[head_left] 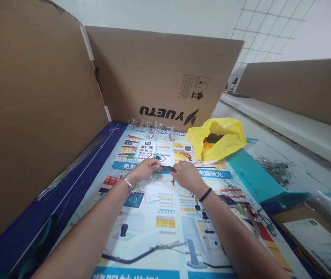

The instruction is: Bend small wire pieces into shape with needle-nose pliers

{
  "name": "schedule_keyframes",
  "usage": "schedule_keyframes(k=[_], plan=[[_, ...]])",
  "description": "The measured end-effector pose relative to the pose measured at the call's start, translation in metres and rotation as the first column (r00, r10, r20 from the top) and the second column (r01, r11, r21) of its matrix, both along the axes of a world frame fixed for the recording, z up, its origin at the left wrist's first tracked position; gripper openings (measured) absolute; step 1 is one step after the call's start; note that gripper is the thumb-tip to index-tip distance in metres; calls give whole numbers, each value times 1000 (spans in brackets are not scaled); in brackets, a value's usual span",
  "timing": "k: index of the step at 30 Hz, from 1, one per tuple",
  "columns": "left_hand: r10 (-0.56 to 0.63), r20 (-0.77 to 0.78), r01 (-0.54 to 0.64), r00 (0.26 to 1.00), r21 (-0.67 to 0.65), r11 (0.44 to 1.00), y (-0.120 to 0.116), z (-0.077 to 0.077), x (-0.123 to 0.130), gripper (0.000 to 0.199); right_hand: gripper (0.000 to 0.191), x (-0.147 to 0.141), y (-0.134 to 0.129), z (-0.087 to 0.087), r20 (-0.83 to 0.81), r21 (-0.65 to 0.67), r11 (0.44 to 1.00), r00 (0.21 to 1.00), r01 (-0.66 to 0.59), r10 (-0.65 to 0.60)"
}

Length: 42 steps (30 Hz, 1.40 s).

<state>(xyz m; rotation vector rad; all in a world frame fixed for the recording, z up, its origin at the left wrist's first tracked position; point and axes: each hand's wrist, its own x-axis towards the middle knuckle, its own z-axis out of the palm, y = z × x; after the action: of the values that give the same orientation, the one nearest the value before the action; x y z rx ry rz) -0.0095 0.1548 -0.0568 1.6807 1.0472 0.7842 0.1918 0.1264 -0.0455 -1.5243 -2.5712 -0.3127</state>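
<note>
Over the middle of the printed poster sheet (145, 232), my left hand (145, 169) is closed in a pinch at the left end of a thin dark strip (168, 168). My right hand (188, 176) has its fingers closed around the strip's other end. What the strip is made of cannot be made out. Fine wire loops (155, 178) show on the sheet just below my left hand. Closer to me lies a dark wrapped stem (133, 260) with bare wire ends fanning out at its right.
Cardboard panels (154, 69) rise behind and at the left. A yellow plastic bag (229, 133) with dark and orange contents stands at the back right. Beside it, a teal box (251, 174) borders a heap of wire pieces (276, 170). More tangled wire (154, 126) lies along the back panel.
</note>
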Motion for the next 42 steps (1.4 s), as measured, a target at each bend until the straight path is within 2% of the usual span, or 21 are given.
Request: schedule_keyframes(k=[8,25,35,40,42], plan=[[0,-23,1,1000,26,1000,1,-3,-1,19,29,-4,-1,1,63,3,999,997,40,-40],[94,-49,-89,994,104,991,2,-9,6,17,31,-6,-3,1,40,-69,993,994,100,-97],[72,80,-71,994,-22,997,-1,4,6,19,32,1,2,-3,-12,-56,990,991,131,-132],[7,234,11,972,-76,997,-3,6,2,36,32,2,3,-3,-21,-68,988,990,139,-141],[-6,234,22,972,-66,998,-2,4,-1,37,32,2,3,-3,-32,-69,988,989,139,-141]])
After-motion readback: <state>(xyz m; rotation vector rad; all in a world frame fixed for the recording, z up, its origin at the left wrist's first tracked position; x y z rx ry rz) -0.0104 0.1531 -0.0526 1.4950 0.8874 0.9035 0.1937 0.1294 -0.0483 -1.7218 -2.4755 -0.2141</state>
